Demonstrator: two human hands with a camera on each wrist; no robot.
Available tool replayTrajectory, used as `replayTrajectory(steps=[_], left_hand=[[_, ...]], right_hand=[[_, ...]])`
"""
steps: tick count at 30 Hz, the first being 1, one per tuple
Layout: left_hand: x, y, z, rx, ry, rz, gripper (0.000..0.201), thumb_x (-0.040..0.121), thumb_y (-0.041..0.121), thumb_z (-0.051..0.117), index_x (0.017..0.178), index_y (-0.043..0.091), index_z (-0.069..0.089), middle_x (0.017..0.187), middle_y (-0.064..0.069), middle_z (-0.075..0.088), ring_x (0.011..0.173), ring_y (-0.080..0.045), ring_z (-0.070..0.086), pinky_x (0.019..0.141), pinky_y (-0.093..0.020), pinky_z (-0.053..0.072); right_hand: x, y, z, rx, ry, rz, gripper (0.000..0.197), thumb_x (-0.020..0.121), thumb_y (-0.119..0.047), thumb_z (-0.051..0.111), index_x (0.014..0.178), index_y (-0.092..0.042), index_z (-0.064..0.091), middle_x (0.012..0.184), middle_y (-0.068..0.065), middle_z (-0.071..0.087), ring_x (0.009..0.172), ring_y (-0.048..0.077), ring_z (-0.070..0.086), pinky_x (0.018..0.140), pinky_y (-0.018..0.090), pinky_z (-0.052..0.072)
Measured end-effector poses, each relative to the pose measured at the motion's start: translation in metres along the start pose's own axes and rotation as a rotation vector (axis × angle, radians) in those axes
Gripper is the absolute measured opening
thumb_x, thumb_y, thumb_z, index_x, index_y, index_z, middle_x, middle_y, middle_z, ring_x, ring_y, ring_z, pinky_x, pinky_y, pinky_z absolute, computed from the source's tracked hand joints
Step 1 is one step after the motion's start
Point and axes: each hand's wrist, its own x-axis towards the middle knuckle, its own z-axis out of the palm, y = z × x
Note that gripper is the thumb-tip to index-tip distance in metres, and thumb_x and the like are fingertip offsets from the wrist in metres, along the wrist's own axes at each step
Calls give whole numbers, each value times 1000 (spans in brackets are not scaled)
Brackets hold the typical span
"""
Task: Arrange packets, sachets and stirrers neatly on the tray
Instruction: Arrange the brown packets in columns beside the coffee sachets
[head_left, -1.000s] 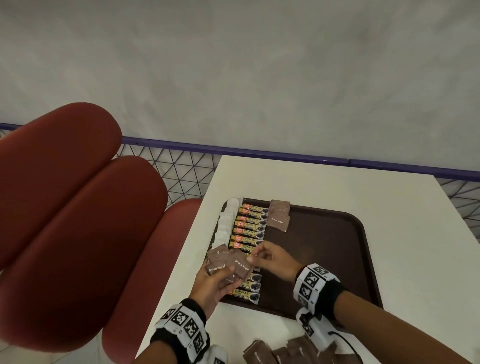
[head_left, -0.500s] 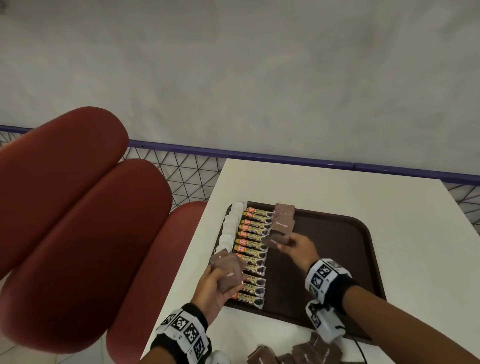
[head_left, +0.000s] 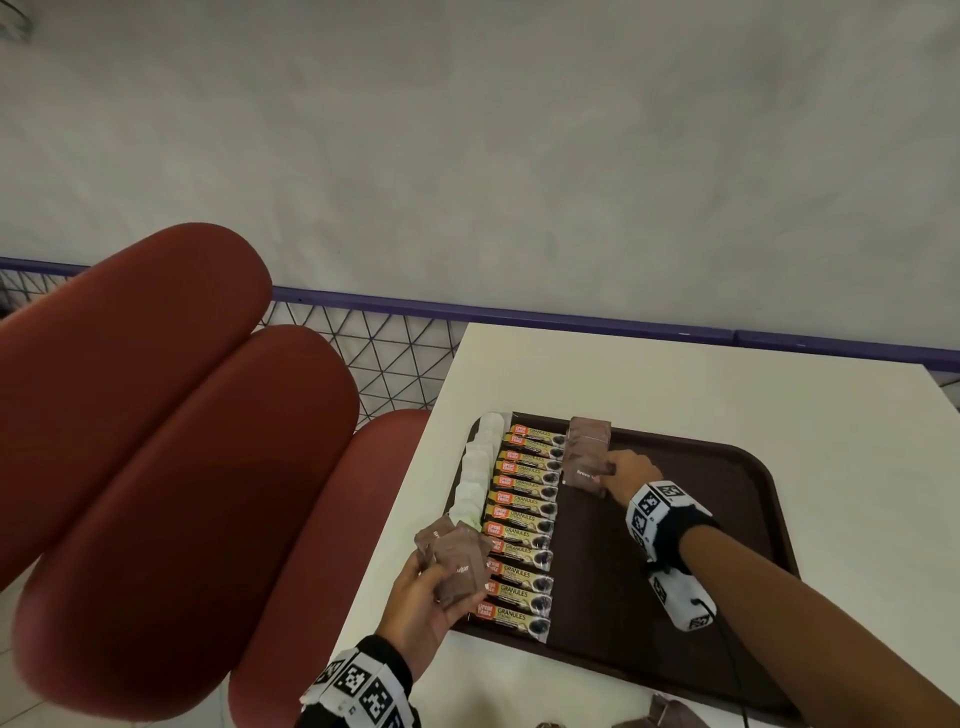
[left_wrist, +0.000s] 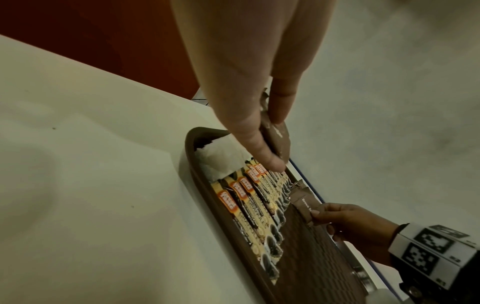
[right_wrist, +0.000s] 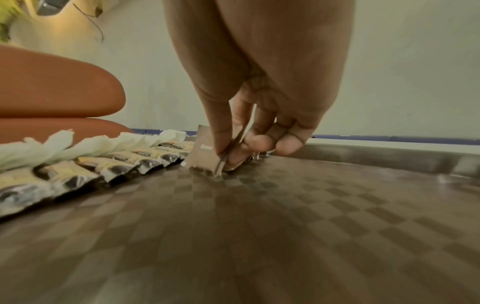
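Note:
A dark brown tray (head_left: 727, 519) lies on the white table. Along its left side run white sachets (head_left: 480, 467), then a column of coffee granule packets (head_left: 524, 519), then a short row of brown sugar sachets (head_left: 588, 441) at the far end. My right hand (head_left: 621, 473) pinches one brown sugar sachet (head_left: 584, 475) (right_wrist: 202, 154) and holds it at the near end of that row, its lower edge on the tray floor. My left hand (head_left: 431, 592) grips a bundle of brown sugar sachets (head_left: 457, 564) (left_wrist: 275, 133) above the tray's near left corner.
Red padded seat cushions (head_left: 156, 441) stand left of the table. More brown sachets (head_left: 670, 714) lie on the table by the tray's near edge. A blue-railed wire mesh panel (head_left: 395, 353) runs behind. The tray's right half (head_left: 701, 571) is bare.
My right hand took one sachet from the bundle in my left hand and carried it away to the row of brown sachets at the tray's far end. The left hand drew back slightly.

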Motion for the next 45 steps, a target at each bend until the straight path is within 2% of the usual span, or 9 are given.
replayTrajectory(steps=[6,9,13,18,21,25,30,35,45], left_hand=[[2,0,-3,27,15,-1,34,92,-6,43,116,15,52,112,-15,59,105,-37,58,83,-47,52],[3,-1,-3,29,17,-1,33,91,-7,43,112,17,55,112,-15,60,105,-36,59,78,-44,55],[2,-4,-1,40,-1,3,36,91,-7,44,115,18,55,115,-14,60,105,-34,60,73,-41,59],[4,-5,1,83,-26,16,44,90,-5,48,128,19,50,122,-16,59,106,-33,61,72,-40,57],[6,-6,2,81,-28,20,48,89,-5,50,131,17,48,128,-17,56,113,-36,58,78,-43,56],[6,-8,6,82,-42,40,50,87,-6,54,131,17,49,123,-15,59,111,-34,59,87,-45,53],[2,-9,17,91,-53,65,50,84,-6,58,127,19,51,119,-13,62,104,-30,62,66,-32,57],[0,-11,22,127,-67,96,47,84,-4,59,126,16,51,112,-12,66,92,-25,68,60,-27,56],[1,-11,17,73,-46,57,37,88,11,60,124,15,55,105,-12,68,90,-31,68,65,-35,58]], right_hand=[[3,-2,6,-211,84,-68,33,92,-24,48,123,-13,50,120,14,58,116,30,50,97,36,39],[2,-2,8,-310,141,-115,35,93,-27,47,124,-10,47,121,12,58,116,28,49,96,34,38],[2,2,10,-360,229,-140,53,91,-36,51,134,-10,34,126,8,54,120,25,46,98,34,35],[-3,7,11,-268,339,-116,47,89,-39,52,129,-15,40,126,6,52,120,24,44,99,35,33],[-12,6,12,-124,348,-156,35,89,-35,52,117,-15,49,117,4,57,114,25,47,95,37,34],[-40,-3,18,315,210,-357,10,85,-26,61,85,-22,52,91,0,59,92,18,53,79,30,41],[-89,-25,19,597,-86,-516,16,84,-26,65,88,-20,51,82,-7,54,63,0,44,59,9,38],[-112,-37,30,640,-296,-515,33,78,-25,72,95,-14,46,77,-8,51,63,0,45,56,7,38],[-113,-43,42,598,-285,-545,18,83,-13,66,81,-22,51,75,-10,49,67,1,44,62,8,39]])
